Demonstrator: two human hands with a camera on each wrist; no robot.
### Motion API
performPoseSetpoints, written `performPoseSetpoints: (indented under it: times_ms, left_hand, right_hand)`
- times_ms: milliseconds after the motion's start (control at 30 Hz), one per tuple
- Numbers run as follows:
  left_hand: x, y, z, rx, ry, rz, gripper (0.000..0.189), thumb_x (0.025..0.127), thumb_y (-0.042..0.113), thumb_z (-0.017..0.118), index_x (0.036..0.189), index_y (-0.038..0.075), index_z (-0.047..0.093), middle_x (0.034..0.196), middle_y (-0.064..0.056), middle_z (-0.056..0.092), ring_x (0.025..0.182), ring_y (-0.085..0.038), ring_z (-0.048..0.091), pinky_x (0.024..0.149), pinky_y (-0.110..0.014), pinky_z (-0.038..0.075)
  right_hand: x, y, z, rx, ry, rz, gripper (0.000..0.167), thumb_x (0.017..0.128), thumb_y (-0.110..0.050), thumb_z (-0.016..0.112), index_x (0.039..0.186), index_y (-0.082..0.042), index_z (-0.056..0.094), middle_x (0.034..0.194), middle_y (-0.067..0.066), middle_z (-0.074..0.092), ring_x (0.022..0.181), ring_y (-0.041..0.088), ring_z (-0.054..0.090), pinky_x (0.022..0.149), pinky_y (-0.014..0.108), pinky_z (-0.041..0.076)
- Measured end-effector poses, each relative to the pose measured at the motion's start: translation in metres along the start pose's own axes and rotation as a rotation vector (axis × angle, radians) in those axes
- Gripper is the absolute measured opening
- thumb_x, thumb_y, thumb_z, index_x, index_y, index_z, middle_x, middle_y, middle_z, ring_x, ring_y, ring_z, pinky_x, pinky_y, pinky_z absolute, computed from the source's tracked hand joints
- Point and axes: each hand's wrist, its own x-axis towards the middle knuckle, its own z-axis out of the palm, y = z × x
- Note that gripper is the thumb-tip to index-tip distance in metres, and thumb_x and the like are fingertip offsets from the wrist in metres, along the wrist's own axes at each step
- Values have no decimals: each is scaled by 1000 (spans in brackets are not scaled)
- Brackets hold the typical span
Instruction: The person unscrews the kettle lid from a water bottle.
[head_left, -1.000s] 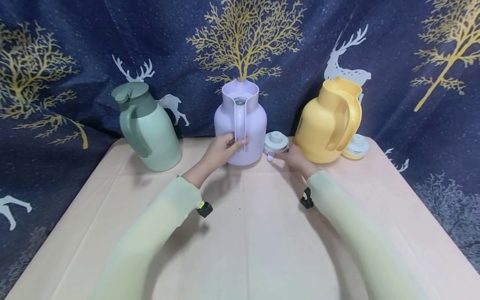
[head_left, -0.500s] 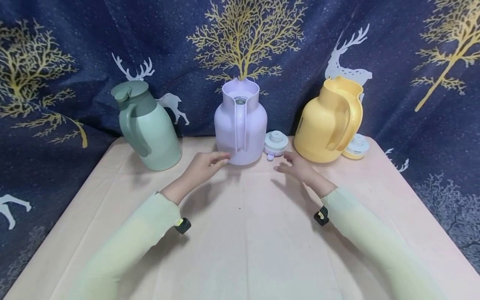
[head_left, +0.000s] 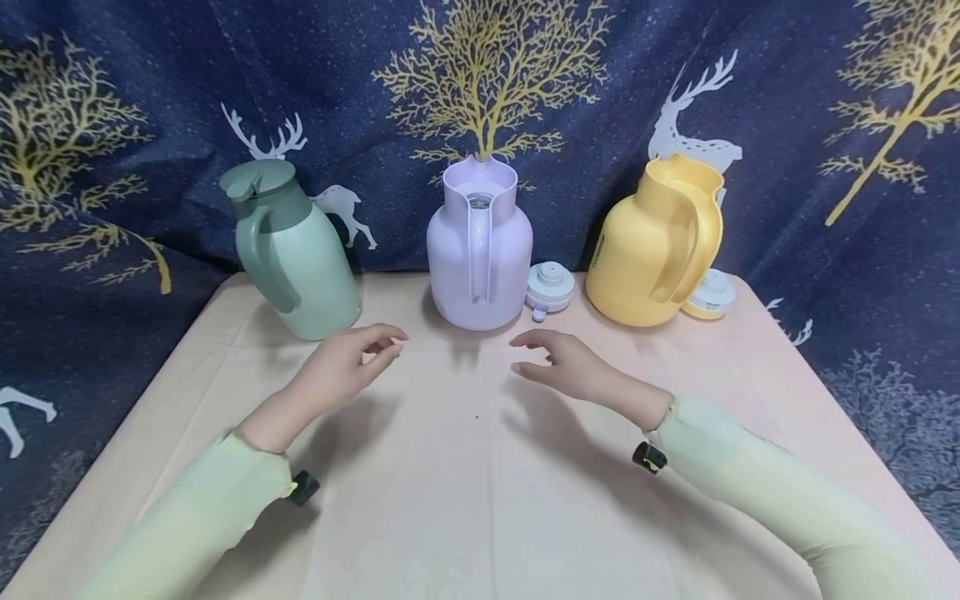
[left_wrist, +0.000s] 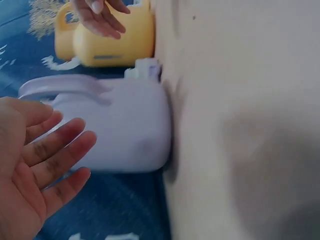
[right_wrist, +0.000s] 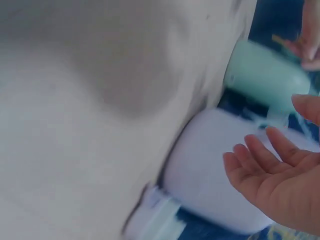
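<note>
A lidless purple thermos jug (head_left: 480, 258) stands upright at the back middle, its handle facing me. Its lid (head_left: 550, 286) lies upside down on the table just right of it. My left hand (head_left: 341, 362) hovers in front of the green jug and left of the purple one, fingers loosely bent around nothing. Nearer the purple jug's front right, my right hand (head_left: 566, 362) is held with thumb and fingers apart, also holding nothing. In the left wrist view, the purple jug (left_wrist: 120, 125) lies beyond the fingers; the right wrist view shows the right hand (right_wrist: 275, 175) palm exposed.
A green jug (head_left: 300, 258) with its lid on stands at the back left. At the back right is a lidless yellow jug (head_left: 645, 250), with an upturned lid (head_left: 710, 293) behind its right side. A patterned dark blue cloth (head_left: 405, 217) hangs behind the table (head_left: 480, 483).
My left hand has let go of the purple jug and drawn back to the left. My right hand has left the purple lid and moved toward me. Jugs and lids stay put.
</note>
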Motion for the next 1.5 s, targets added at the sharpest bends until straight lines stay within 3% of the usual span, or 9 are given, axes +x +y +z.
performPoseSetpoints:
  times_ms: [167, 267, 433, 567, 767, 1000, 1100, 1367, 1500]
  left_hand:
    - [-14, -7, -25, 20, 162, 9, 20, 96, 6, 67, 115, 2, 72, 94, -14, 78, 89, -32, 74, 79, -43, 59]
    - [-23, -14, -41, 29, 293, 12, 18, 92, 1, 70, 110, 1, 74, 93, -16, 78, 84, -8, 71, 78, -19, 55]
    - [-35, -30, -67, 11, 466, -36, 14, 91, 0, 71, 104, -3, 75, 87, 25, 71, 83, 32, 45, 78, 3, 37]
    - [-41, -41, -83, 7, 546, -68, 12, 93, 2, 71, 101, -6, 74, 89, 52, 49, 82, 33, 47, 79, 5, 37]
    - [-46, -56, -96, -48, 514, -229, 24, 101, 16, 63, 112, -5, 71, 86, 51, 51, 81, 28, 50, 77, 5, 37]
    - [-43, -74, -107, -233, 527, -343, 14, 106, 20, 56, 112, 29, 64, 93, 40, 60, 86, 19, 58, 77, 2, 45]
    - [-39, -84, -113, -321, 531, -385, 16, 107, 23, 53, 117, 32, 62, 96, 36, 61, 89, 18, 60, 76, 0, 48]
    - [-29, -115, -130, -785, 458, -392, 25, 106, 32, 55, 128, 21, 60, 110, 20, 66, 100, 8, 63, 79, -5, 51]
    - [-19, -129, -135, -868, 379, -436, 52, 105, 38, 55, 151, 16, 46, 123, 19, 63, 111, 6, 60, 85, -7, 49]
  right_hand:
    - [6, -30, 5, -39, -42, -132, 36, 97, -17, 67, 129, 0, 65, 130, 18, 69, 125, 36, 63, 104, 50, 53]
    - [14, -46, 6, -83, -63, -207, 37, 98, -18, 66, 130, 0, 64, 130, 17, 70, 123, 33, 64, 107, 48, 51]
    - [29, -66, 6, -88, -85, -248, 38, 100, -20, 63, 132, 0, 63, 132, 16, 69, 125, 30, 64, 109, 44, 50]
    - [41, -78, 3, -24, -112, -221, 41, 100, -21, 62, 136, -1, 60, 136, 15, 67, 128, 29, 62, 111, 43, 49]
    - [57, -92, -1, 47, -108, -224, 40, 101, -19, 62, 136, -1, 59, 139, 14, 64, 130, 30, 61, 107, 43, 52]
    - [77, -104, -2, 58, -76, -187, 44, 100, -19, 63, 140, -2, 57, 144, 13, 62, 130, 28, 62, 108, 39, 51]
    - [86, -108, -1, 80, -70, -147, 45, 101, -19, 63, 142, -3, 55, 147, 12, 59, 132, 28, 61, 110, 38, 50]
    - [120, -123, -2, 114, -42, -98, 54, 101, -20, 63, 150, -4, 46, 156, 12, 51, 136, 29, 57, 114, 33, 46]
    - [140, -131, -3, 90, -33, -75, 61, 103, -26, 62, 156, -8, 39, 163, 8, 43, 143, 26, 52, 117, 31, 43]
